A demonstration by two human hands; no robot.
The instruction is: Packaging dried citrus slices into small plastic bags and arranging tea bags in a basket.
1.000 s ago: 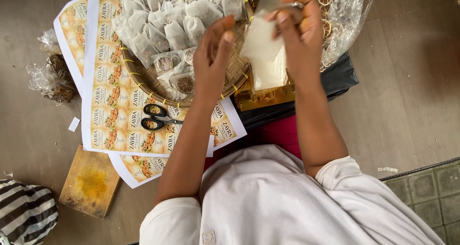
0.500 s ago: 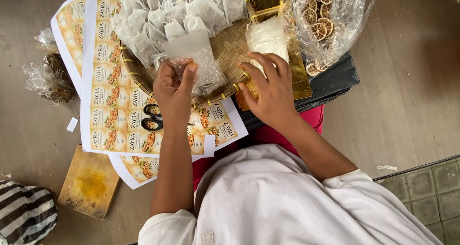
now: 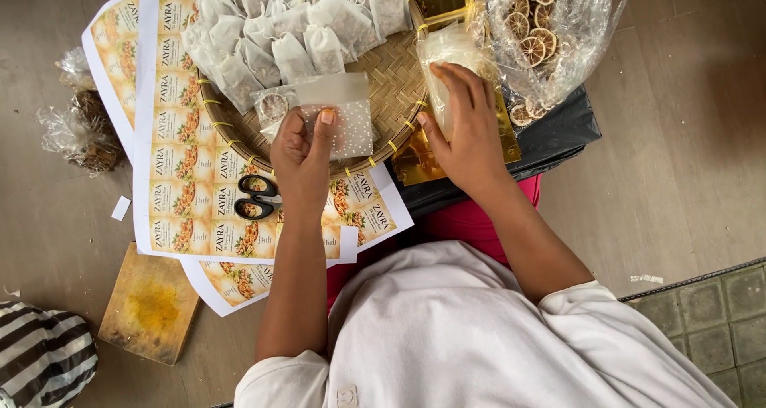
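left hand (image 3: 302, 154) pinches a small clear dotted pouch (image 3: 341, 119) at frame centre, over the woven tray (image 3: 395, 77). tray holds a heap of filled white sachets (image 3: 279, 33). right hand (image 3: 467, 125) lies flat, fingers spread, on a stack of clear bags (image 3: 447, 47) beside the tray. upper right: plastic bag of dried citrus slices (image 3: 538, 17). left: printed orange-and-white label sheets (image 3: 179, 149), black scissors (image 3: 257, 198) on them.

Left hand (image 3: 302, 157) raised, forearm running straight up from the elbow, thumb and index pinched together (other fingers curled). Right hand (image 3: 467, 129) reaches forward, palm down, fingers extended and slightly spread, forearm angled inward.
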